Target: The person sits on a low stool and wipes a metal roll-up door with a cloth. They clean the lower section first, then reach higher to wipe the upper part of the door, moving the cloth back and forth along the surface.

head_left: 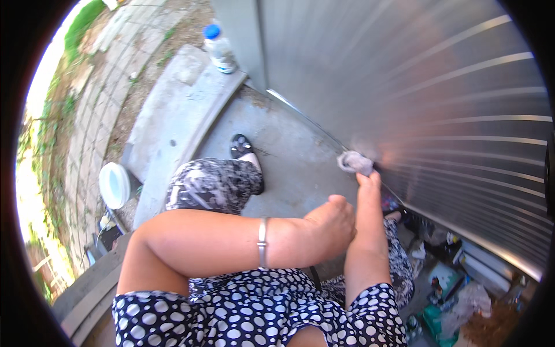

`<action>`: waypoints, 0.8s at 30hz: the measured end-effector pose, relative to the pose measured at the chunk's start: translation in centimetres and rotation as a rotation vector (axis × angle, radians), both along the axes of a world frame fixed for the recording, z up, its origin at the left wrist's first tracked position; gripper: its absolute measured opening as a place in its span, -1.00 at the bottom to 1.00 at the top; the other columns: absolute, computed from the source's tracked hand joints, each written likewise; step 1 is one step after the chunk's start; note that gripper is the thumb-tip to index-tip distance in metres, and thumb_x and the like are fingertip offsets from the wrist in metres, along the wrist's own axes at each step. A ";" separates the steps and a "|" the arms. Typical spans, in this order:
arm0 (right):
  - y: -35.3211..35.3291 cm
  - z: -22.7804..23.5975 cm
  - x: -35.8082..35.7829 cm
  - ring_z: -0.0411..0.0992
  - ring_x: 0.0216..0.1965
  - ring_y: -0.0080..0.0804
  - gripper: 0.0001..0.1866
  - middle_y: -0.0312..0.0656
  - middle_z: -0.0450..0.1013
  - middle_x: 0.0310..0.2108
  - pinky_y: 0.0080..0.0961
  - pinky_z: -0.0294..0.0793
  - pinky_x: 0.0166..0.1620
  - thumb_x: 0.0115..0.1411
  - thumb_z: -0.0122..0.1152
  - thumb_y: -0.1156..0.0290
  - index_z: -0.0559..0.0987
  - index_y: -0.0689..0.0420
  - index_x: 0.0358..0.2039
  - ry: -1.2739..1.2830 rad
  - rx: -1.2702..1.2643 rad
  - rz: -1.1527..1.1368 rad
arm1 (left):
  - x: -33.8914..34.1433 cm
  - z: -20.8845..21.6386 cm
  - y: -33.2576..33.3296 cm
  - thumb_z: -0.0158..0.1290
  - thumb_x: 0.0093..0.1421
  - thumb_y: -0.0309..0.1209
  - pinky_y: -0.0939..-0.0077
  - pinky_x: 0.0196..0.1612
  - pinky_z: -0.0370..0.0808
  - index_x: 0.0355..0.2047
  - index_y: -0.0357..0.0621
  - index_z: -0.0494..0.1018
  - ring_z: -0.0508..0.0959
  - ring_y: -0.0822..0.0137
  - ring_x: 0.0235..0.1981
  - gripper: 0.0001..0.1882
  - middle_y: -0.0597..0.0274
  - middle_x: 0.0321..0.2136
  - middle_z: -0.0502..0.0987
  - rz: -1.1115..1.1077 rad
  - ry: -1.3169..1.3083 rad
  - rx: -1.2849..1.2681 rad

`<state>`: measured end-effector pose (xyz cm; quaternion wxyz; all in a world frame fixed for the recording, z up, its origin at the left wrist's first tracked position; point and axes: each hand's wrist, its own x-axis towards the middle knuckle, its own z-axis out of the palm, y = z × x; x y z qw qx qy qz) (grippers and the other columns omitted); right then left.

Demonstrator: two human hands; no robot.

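Note:
My right hand grips a crumpled greyish-white cloth low against the ribbed grey metal door, close to its bottom edge. Across my body reaches my left arm, with a silver bangle at the wrist. My left hand is closed, its fingers curled in beside my right forearm. Whatever the curled fingers may hold is hidden from view. Under the cloth and the door lies a grey concrete floor.
A clear bottle with a blue cap stands on the concrete step. Left of the step is a white bucket. Plastic bags and other clutter lie at lower right behind the door. Brick paving runs along the left.

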<state>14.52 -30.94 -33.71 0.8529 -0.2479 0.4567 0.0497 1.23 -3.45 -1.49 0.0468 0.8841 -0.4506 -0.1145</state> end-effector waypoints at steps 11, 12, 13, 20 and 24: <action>-5.7 2.4 -2.0 0.39 0.07 -0.09 -0.59 0.01 0.43 0.01 -0.11 0.28 0.22 0.20 -0.05 0.30 0.48 0.30 -0.04 -0.355 -0.500 0.189 | 0.4 -1.2 -0.5 0.06 0.07 -0.25 0.36 -0.21 0.29 -0.25 -0.07 0.58 0.51 0.26 -0.18 -0.72 0.25 -0.26 0.58 -0.008 0.002 0.020; -1.9 8.8 -2.2 0.35 0.12 -0.06 -0.56 0.03 0.40 0.05 -0.09 0.22 0.26 0.19 -0.04 0.30 0.46 0.33 0.00 -0.194 -0.304 -0.013 | 0.2 -1.7 -0.1 0.08 0.06 -0.24 0.37 -0.21 0.29 -0.24 -0.06 0.58 0.51 0.26 -0.17 -0.72 0.25 -0.25 0.58 0.025 0.002 0.022; -1.3 13.2 -2.8 0.31 0.15 -0.03 -0.53 0.05 0.37 0.08 -0.06 0.18 0.28 0.19 -0.05 0.29 0.43 0.33 0.03 -0.234 -0.333 -0.050 | 0.6 -2.3 -0.5 0.10 0.05 -0.24 0.37 -0.21 0.29 -0.22 -0.04 0.57 0.51 0.25 -0.14 -0.70 0.25 -0.22 0.57 0.024 0.052 0.020; -5.6 31.2 -4.1 0.36 0.07 -0.02 -0.55 0.08 0.39 0.02 -0.05 0.25 0.20 0.13 0.02 0.30 0.44 0.31 -0.01 -0.631 -0.792 -0.231 | 2.3 -2.5 -0.9 0.08 0.07 -0.24 0.32 -0.19 0.33 -0.34 0.02 0.62 0.52 0.23 -0.11 -0.79 0.31 -0.23 0.59 0.057 -0.069 -0.041; -4.8 37.3 -3.2 0.41 -0.02 -0.06 -0.59 0.05 0.44 -0.06 -0.08 0.34 0.11 0.05 0.13 0.31 0.49 0.26 -0.10 -0.839 -0.900 -0.259 | 2.9 -2.7 -1.3 0.04 0.11 -0.18 0.30 -0.17 0.32 -0.30 0.03 0.61 0.52 0.24 -0.12 -0.75 0.30 -0.23 0.59 0.085 -0.015 -0.005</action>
